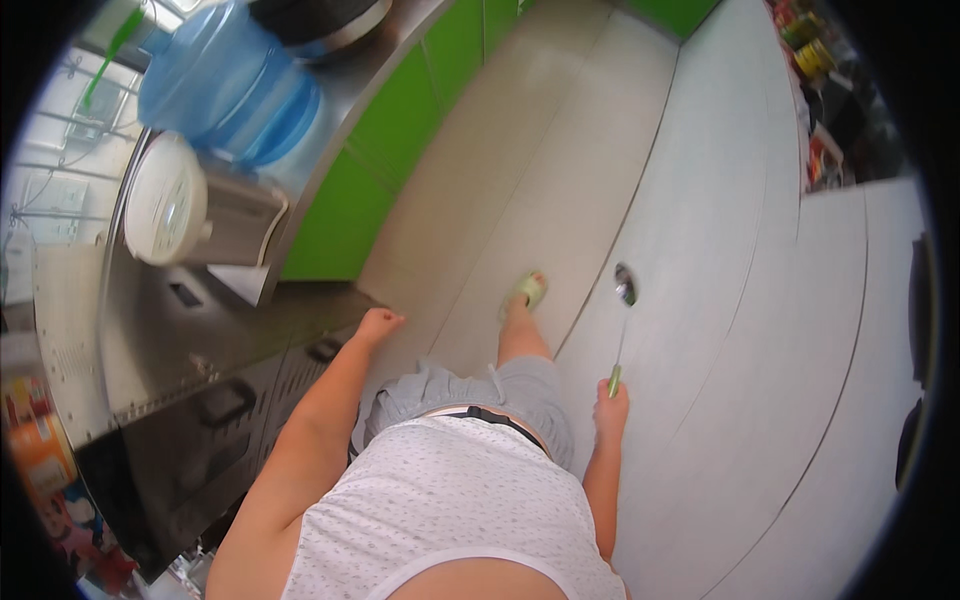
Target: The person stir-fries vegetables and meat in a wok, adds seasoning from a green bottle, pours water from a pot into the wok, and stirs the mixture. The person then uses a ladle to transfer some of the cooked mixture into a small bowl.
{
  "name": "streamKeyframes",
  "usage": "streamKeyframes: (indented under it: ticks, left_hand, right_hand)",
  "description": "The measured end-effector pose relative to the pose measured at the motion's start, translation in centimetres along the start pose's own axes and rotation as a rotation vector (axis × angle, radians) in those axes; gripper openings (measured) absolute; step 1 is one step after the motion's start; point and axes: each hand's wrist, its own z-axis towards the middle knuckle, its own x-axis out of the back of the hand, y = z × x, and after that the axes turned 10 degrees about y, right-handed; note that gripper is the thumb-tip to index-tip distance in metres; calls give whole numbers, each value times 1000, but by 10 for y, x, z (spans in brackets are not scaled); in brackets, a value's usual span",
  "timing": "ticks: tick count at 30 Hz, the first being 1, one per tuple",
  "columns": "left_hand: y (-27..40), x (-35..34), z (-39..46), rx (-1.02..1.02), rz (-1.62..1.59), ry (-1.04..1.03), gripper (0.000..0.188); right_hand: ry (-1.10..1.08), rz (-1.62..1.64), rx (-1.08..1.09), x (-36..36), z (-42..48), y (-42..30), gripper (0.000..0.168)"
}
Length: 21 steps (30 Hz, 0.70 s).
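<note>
In my right hand (pixel 613 412) is a long metal ladle or serving spoon (pixel 625 283) with a green handle (pixel 615 381). Its shiny bowl points away from my body, over the pale tiles. My left hand (pixel 381 326) hangs with its fingers curled in and nothing visible in it. It is nearest to the dark-fronted cooking unit (pixel 232 397) and the end of the green cabinets (pixel 330 225). Below me, one foot in a light green slipper (pixel 534 289) is forward on the floor.
On the steel counter at the left stand a large blue water bottle (pixel 232 90), an electric hot-water pot (pixel 195 202) with a white lid, and a dark round pot (pixel 322 22). Several packaged goods (pixel 817 60) are at the far right. Barred window (pixel 60 150) at the left.
</note>
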Motion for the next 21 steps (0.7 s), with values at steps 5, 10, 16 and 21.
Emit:
streamKeyframes:
  ticks: [5,10,16,21]
  left_hand:
    - [88,-47,77,373,-236,118,18]
    - [233,-59,179,223,-229,145,18]
    - [386,-66,370,349,-258,64,21]
    - [621,-23,562,257,-175,10,32]
  right_hand:
    - [-146,-11,35,10,188,-194,21]
    - [-176,273,74,5,327,-438,26]
    - [-148,172,263,-53,537,-589,29]
    - [-237,99,72,-83,664,-674,26]
